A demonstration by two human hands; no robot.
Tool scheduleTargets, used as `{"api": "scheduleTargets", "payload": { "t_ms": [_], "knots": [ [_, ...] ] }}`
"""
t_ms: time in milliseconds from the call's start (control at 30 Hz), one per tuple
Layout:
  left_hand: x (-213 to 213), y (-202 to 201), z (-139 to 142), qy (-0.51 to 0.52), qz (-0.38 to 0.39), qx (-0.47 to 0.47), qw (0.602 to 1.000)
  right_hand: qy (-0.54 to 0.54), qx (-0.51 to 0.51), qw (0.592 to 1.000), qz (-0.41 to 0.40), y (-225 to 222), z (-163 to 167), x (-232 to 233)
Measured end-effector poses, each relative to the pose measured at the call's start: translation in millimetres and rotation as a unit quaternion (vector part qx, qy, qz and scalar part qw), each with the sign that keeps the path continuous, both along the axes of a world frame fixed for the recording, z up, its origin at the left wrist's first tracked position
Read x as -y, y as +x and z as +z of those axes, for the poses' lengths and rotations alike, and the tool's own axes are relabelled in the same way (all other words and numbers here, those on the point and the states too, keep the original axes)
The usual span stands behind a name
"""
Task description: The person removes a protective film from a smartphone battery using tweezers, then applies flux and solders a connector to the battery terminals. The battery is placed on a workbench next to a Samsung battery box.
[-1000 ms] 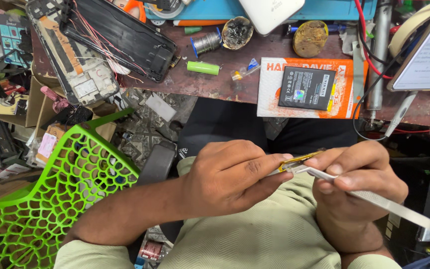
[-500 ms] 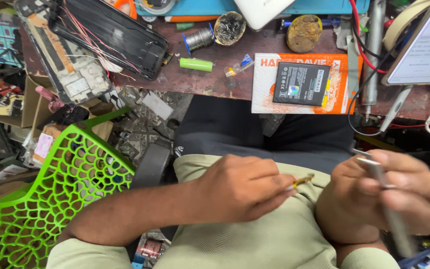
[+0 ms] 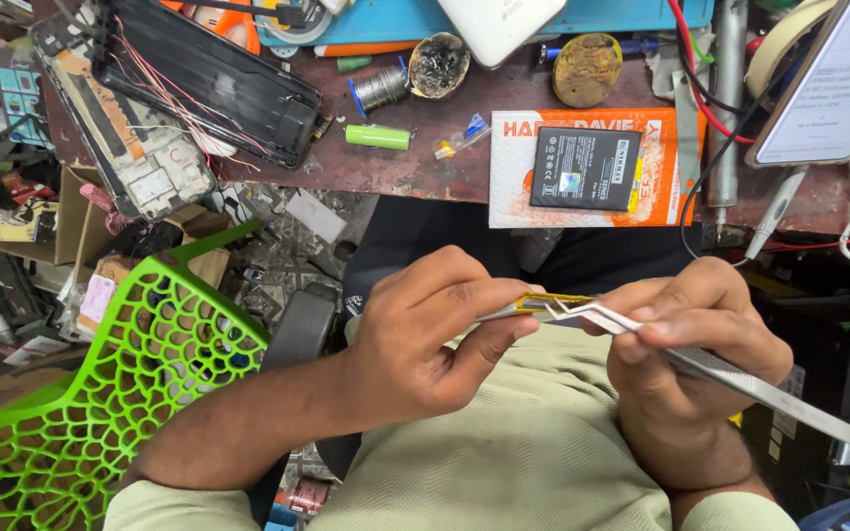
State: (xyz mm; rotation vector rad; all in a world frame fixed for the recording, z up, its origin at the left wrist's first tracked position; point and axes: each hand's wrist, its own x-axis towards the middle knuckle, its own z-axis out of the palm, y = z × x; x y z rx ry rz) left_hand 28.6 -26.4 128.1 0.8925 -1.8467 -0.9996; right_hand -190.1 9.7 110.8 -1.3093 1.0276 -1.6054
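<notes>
Fingers of the left hand (image 3: 415, 344) pinched a thin yellow-edged part (image 3: 535, 303) above the lap; the right hand (image 3: 686, 339) gripped metal tweezers (image 3: 740, 379) against its edge. A slip could, seemingly, gouge or tear it.

Small electronics repair workshop, esp. for phones. A worn dark-red surface (image 3: 415, 167) is crowded w/ repair gear: an opened phone frame (image 3: 140, 147) w/ bare circuit parts, a black casing (image 3: 213, 84) trailing thin red wires, a flat black phone battery (image 3: 584, 169) laid on an orange pack (image 3: 518, 187), a green cylindrical cell (image 3: 378, 137), a solder wire spool (image 3: 382, 88) and two dirty round tins (image 3: 439, 65). Cables, a lit phone (image 3: 838, 84) and scrap boxes (image 3: 22, 226) are seen at the edges. A green lattice plastic chair (image 3: 91, 393) is placed beside it.
</notes>
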Motion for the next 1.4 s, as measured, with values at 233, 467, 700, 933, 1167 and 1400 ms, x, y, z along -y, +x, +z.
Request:
{"api": "scheduleTargets", "payload": {
  "t_ms": [233, 467, 700, 933, 1167, 1400],
  "knots": [
    [1, -1, 0, -0.051, 0.025, 0.003, 0.998, 0.012, -0.037, 0.999, 0.022, -6, -2, 0],
    [1, 1, -3, -0.102, 0.043, 0.006, 0.994, 0.029, -0.061, 0.997, 0.032, -5, -3, -1],
    [2, 5, -3, -0.119, 0.032, 0.013, 0.992, 0.045, 0.103, 0.991, 0.078, 0, -16, -4],
    [3, 5, -2, -0.115, 0.024, 0.013, 0.993, 0.012, 0.111, 0.989, 0.101, -3, -19, -1],
    [0, -2, -10, -0.128, -0.07, -0.003, 0.989, 0.035, 0.091, 0.987, 0.129, -9, -25, -8],
    [-5, -10, -18, -0.1, -0.063, -0.023, 0.993, -0.088, 0.12, 0.988, -0.032, -29, -26, -10]
  ]
}}
